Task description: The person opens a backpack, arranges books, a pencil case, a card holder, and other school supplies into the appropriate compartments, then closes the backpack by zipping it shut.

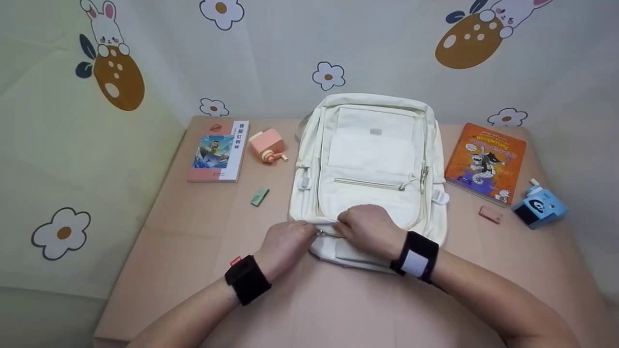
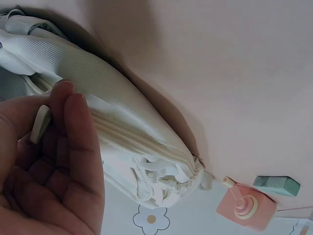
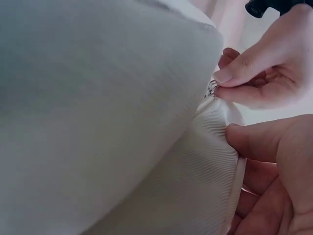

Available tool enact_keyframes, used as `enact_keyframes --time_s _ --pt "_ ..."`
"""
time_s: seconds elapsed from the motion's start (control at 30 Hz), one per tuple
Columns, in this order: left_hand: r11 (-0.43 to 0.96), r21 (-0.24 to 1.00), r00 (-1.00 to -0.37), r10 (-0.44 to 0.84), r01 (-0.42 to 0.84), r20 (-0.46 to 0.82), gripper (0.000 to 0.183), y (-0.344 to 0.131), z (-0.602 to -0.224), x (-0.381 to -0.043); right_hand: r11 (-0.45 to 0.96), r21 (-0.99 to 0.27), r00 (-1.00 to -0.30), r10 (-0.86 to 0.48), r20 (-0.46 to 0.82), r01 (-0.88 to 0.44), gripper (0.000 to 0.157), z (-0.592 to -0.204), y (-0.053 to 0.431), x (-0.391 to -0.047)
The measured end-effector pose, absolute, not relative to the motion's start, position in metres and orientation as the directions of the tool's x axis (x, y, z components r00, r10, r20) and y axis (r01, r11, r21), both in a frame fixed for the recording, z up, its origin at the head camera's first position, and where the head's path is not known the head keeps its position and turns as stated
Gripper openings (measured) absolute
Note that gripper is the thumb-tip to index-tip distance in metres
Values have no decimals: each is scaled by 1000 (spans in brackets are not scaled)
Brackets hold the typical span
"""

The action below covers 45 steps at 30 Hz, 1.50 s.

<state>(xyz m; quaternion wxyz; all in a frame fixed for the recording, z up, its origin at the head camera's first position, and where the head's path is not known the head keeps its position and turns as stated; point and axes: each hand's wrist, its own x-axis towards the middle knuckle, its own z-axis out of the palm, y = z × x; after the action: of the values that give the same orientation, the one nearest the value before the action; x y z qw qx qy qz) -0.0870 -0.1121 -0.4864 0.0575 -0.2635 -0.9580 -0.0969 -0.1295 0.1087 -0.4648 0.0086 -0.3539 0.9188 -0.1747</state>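
Observation:
A cream backpack (image 1: 371,152) lies on its back on the table, front pockets up. At its near left edge my left hand (image 1: 288,244) pinches a zipper pull; the metal zipper slider (image 3: 212,89) shows by the fingertips in the right wrist view. The left wrist view shows a pale pull tab (image 2: 40,123) between thumb and fingers, beside the zipper (image 2: 124,133). Just to the right, my right hand (image 1: 371,232) grips the fabric edge (image 3: 236,188) between thumb and curled fingers. Whether the compartment behind is parted cannot be told.
Left of the backpack lie a book (image 1: 217,152), a pink pencil sharpener (image 1: 268,144) with a crank and a green eraser (image 1: 260,196). To its right are an orange book (image 1: 486,164), a pink eraser (image 1: 491,214) and a blue crank sharpener (image 1: 539,207). A patterned curtain (image 1: 275,63) hangs behind.

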Motion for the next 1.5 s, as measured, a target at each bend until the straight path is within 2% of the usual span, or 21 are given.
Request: enact_keyframes --time_s 0.2,0.43,0.57,0.73,0.9,1.1,1.23,1.33,1.5 --pt "839 180 -856 486 513 177 13 -123 -483 -86 698 -389 -771 -635 53 -601 32 -465 111 -134" --pt "873 205 -896 418 442 149 12 -142 -479 -88 696 -391 -767 -640 42 -602 36 -465 112 -135" --pt "871 251 -906 399 422 140 12 -145 -480 -89 696 -390 -769 -637 52 -603 33 -464 111 -134" --pt "853 306 -906 400 422 136 12 -145 -485 -90 702 -364 -768 -637 61 -612 34 -464 110 -132" --pt "840 330 -902 414 430 122 11 -147 -489 -91 705 -314 -753 -655 55 -636 28 -460 105 -131" --pt "858 300 -908 406 417 103 8 -147 -489 -92 677 -216 -702 -709 68 -704 33 -455 85 -128" --pt "874 274 -916 383 401 120 10 -145 -489 -92 670 -169 -686 -725 60 -723 31 -455 72 -127" --pt "876 274 -918 377 397 126 13 -145 -489 -92 669 -158 -683 -728 54 -726 28 -457 69 -129" --pt "880 277 -922 374 386 99 17 -145 -488 -94 677 -210 -699 -713 48 -705 32 -460 71 -132"
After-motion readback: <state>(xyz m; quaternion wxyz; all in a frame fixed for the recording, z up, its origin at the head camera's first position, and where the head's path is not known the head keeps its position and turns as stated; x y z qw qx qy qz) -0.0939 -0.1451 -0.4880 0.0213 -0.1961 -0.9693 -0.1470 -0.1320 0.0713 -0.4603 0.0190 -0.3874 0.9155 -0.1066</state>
